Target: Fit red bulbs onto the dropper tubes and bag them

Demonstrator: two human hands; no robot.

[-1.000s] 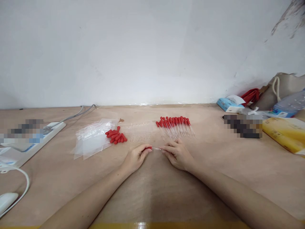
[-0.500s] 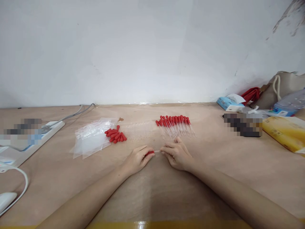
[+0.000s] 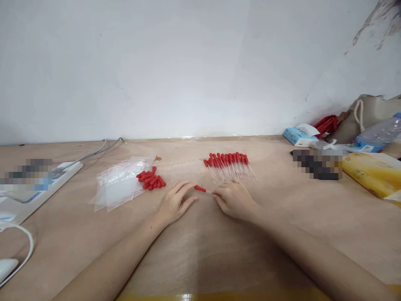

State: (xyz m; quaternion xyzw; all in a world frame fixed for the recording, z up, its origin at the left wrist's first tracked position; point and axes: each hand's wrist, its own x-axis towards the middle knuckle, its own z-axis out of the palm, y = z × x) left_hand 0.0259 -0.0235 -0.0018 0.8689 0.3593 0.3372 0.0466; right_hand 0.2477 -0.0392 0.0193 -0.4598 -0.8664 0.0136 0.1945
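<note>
Between my hands is a dropper (image 3: 200, 189) with a red rubber bulb and a thin clear tube. My right hand (image 3: 233, 198) pinches its tube, the bulb pointing left. My left hand (image 3: 177, 202) is just left of the bulb, thumb and fingers apart, holding nothing. Beyond it lies a pile of loose red rubber bulbs (image 3: 151, 179). A row of clear glass tubes (image 3: 183, 171) lies to the right of that pile. Farther right, behind my right hand, several droppers with red bulbs (image 3: 228, 161) lie side by side, bulbs toward the wall.
Clear plastic bags (image 3: 120, 188) lie left of the bulbs. At far left are a white power strip (image 3: 67, 171) and cables. On the right are a blue tissue pack (image 3: 299, 136), a blurred dark object (image 3: 316, 164), a yellow package (image 3: 371, 173) and a plastic bottle (image 3: 380, 133).
My left hand has let go of the red bulb and opened, drawing off to the left. The dropper stays in my right hand, now tilted, with its bulb fully visible.
</note>
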